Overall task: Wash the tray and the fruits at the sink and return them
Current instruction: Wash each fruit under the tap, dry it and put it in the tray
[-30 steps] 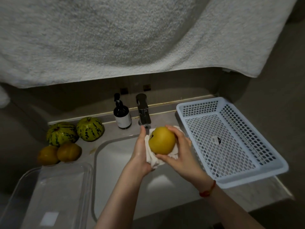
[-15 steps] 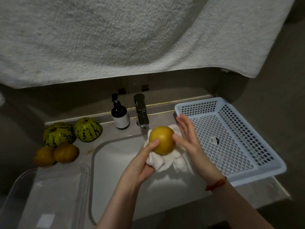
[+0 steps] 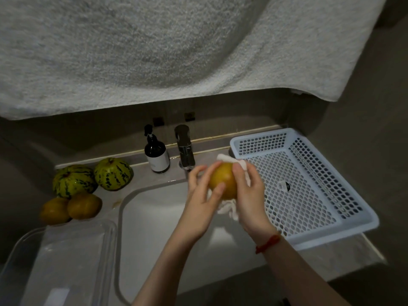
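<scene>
Over the white sink (image 3: 154, 217) both hands hold one round yellow fruit (image 3: 223, 180). My left hand (image 3: 202, 199) grips it from the left, thumb and fingers curled round it. My right hand (image 3: 249, 195) wraps the fruit's right side with a white cloth (image 3: 234, 161) under its fingers; the cloth's tail hangs below. A white perforated basket tray (image 3: 309, 195) stands on the counter to the right, holding no fruit. On the left counter lie two striped green melons (image 3: 92, 175) and two more yellow fruits (image 3: 70, 208).
A faucet (image 3: 185, 149) and a dark pump bottle (image 3: 156, 153) stand behind the sink. A clear plastic container (image 3: 55, 261) sits at the lower left. A large grey towel (image 3: 176, 51) hangs across the top of the view.
My right hand, open beside the fruit half a second ago, now wraps it with the cloth. The cloth has shifted from under the fruit to its right and far side.
</scene>
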`<state>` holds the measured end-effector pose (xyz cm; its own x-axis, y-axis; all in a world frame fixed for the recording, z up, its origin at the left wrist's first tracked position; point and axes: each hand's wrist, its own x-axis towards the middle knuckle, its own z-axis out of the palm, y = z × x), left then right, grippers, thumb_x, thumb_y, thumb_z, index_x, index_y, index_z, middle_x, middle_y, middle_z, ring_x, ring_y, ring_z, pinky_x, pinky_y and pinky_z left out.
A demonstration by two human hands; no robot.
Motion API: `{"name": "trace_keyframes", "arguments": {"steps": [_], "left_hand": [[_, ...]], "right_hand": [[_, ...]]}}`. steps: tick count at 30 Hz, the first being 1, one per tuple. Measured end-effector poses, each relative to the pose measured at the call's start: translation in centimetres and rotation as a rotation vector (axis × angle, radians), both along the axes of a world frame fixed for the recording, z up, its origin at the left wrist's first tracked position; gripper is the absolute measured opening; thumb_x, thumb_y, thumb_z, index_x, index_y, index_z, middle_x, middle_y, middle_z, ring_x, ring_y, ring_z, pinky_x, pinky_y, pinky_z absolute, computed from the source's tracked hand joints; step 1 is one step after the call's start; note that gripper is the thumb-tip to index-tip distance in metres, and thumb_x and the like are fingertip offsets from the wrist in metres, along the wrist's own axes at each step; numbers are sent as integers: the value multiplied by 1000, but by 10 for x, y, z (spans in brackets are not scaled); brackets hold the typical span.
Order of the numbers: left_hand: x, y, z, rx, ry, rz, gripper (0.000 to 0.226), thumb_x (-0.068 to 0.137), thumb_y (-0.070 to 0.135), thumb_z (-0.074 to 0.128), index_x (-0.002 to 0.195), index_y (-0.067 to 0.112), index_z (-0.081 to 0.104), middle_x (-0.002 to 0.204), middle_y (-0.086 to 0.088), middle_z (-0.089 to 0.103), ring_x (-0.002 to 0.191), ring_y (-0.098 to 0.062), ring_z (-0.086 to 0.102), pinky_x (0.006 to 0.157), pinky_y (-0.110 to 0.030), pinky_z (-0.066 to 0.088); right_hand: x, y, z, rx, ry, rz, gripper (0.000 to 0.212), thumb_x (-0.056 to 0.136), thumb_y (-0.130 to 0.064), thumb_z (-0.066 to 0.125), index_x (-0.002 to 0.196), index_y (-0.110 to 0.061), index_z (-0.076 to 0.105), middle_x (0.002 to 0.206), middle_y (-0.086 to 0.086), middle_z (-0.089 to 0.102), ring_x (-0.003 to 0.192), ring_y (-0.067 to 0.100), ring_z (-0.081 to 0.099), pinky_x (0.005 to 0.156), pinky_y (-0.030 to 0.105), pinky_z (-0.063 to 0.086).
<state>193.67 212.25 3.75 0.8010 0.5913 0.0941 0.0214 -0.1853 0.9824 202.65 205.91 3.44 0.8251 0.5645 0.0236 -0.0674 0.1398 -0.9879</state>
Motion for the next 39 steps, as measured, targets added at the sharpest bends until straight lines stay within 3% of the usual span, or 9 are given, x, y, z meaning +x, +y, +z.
{"name": "trace_keyframes", "arguments": {"steps": [8,11,16,19,23,28,33,37,39], "left_hand": [[3,10,4,-406,-25,198,29,91,50,37,114,37,47,122,-5,52,106,-25,59,91,-46,52],[6,9,7,-669,-24,156,21,95,44,40,107,31,52,111,-8,60,87,-18,69,76,-39,58],[8,7,7,-526,47,99,58,76,52,53,127,24,46,120,-6,56,104,-21,60,86,-39,55],[7,8,6,-608,55,136,50,77,53,53,121,30,47,119,-6,56,101,-24,62,74,-36,55],[-7,23,0,-965,-27,253,72,64,62,55,126,28,45,123,-10,59,109,-33,60,104,-68,23],[-21,37,3,-1125,-214,133,71,64,67,50,115,17,60,103,-12,71,106,-34,64,101,-74,13],[-13,26,16,-1151,-239,76,73,60,59,63,119,17,57,103,-13,71,94,-27,69,87,-61,47],[-6,22,22,-1087,-198,198,61,65,53,60,113,15,57,106,-15,69,96,-29,67,84,-47,52],[-7,27,24,-1104,-223,232,62,66,53,59,114,14,57,107,-16,67,100,-29,65,84,-45,52]], "right_hand": [[-2,-21,-5,96,-105,272,38,95,-36,41,133,-34,42,130,-17,49,112,-3,56,82,12,49],[-4,-21,-6,-57,-392,274,34,94,-36,43,126,-48,43,129,-28,39,120,-14,41,92,4,38],[-9,-10,-6,-121,-578,171,31,99,-17,43,121,-36,50,126,-13,52,121,1,48,98,19,43],[2,-6,2,-93,-253,5,25,100,-20,39,120,-29,53,116,-5,58,106,10,58,85,21,51],[37,-6,22,17,310,-132,25,100,-20,41,117,-9,56,111,14,63,96,28,65,78,36,56],[52,-10,36,165,737,-52,32,97,-30,45,117,-8,57,104,16,69,89,32,68,66,40,58],[36,1,37,157,772,90,34,98,-33,41,102,-5,61,94,19,71,81,30,67,72,44,56],[30,1,33,10,711,120,45,101,-33,36,125,2,51,106,23,62,69,25,67,56,35,57],[32,-4,24,-203,549,184,56,100,-39,36,140,-1,36,121,25,55,92,31,66,69,37,59]]}}
